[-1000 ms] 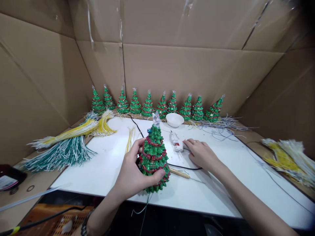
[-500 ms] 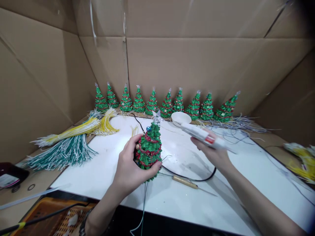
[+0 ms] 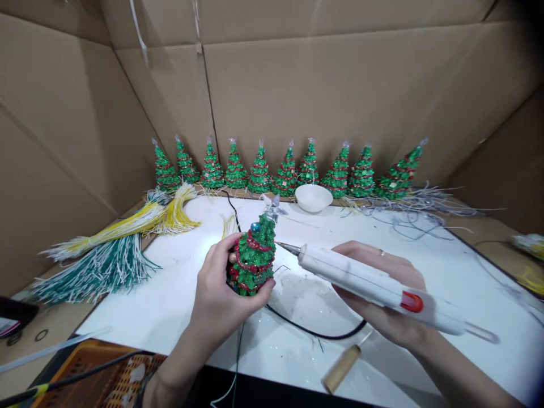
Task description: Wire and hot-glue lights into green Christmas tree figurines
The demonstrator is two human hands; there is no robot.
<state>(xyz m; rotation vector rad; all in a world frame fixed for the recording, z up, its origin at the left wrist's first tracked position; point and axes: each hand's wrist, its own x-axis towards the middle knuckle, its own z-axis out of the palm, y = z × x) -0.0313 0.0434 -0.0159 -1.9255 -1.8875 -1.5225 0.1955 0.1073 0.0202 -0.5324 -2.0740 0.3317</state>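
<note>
My left hand is closed round a small green Christmas tree ornament, holding it upright over the table. Red glittery garland, a blue ball and a clear star on top decorate it; thin green and white wires hang beneath. In my right hand is a white glue gun with a red switch and a pointed metal nozzle. Its tip is just beside the tree's right side; I cannot tell whether they touch. Below my right hand lies a wooden-handled awl, its spike partly hidden by the hand.
Several similar trees line the cardboard wall. A white bowl stands before them. Bundles of yellow-white wires and green-white wires lie left. A black cord curves across the white table. An orange basket sits front left.
The glue gun has come left and down, with its nozzle now close to the tree. The awl has turned and lies nearer the front edge. The left hand still holds the tree.
</note>
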